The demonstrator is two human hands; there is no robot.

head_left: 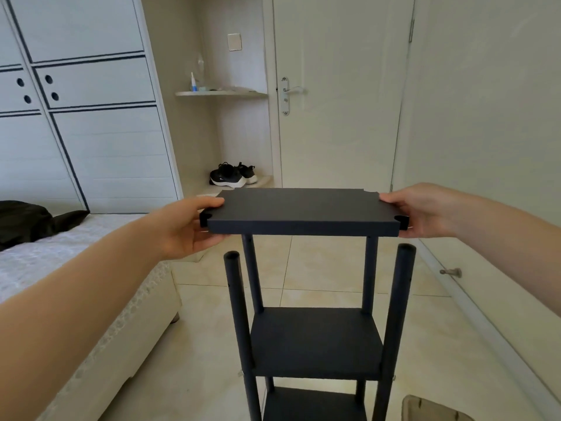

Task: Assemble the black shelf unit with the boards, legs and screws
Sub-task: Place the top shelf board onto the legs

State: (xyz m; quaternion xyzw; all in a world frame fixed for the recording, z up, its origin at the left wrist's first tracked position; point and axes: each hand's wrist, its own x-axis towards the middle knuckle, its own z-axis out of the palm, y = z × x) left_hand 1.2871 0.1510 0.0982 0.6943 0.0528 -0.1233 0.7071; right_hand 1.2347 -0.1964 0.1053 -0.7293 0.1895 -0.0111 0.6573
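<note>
I hold a black board (300,209) level above the shelf unit, its corners notched. My left hand (189,227) grips its left end, thumb on top and fingers underneath. My right hand (417,212) grips its right end the same way. Below stands the partly built black unit with a fixed shelf (315,338) and a lower shelf (312,404). The near left leg (239,314) and near right leg (397,299) stick up with open tops just under the board. The two far legs (371,275) rise behind; the board hides their tops.
A bed (76,278) with a dark garment (27,221) lies to the left. A white wardrobe (91,117) stands behind it, a closed door (337,95) ahead, black shoes (232,174) in a niche, a wall on the right with a door stop (452,272).
</note>
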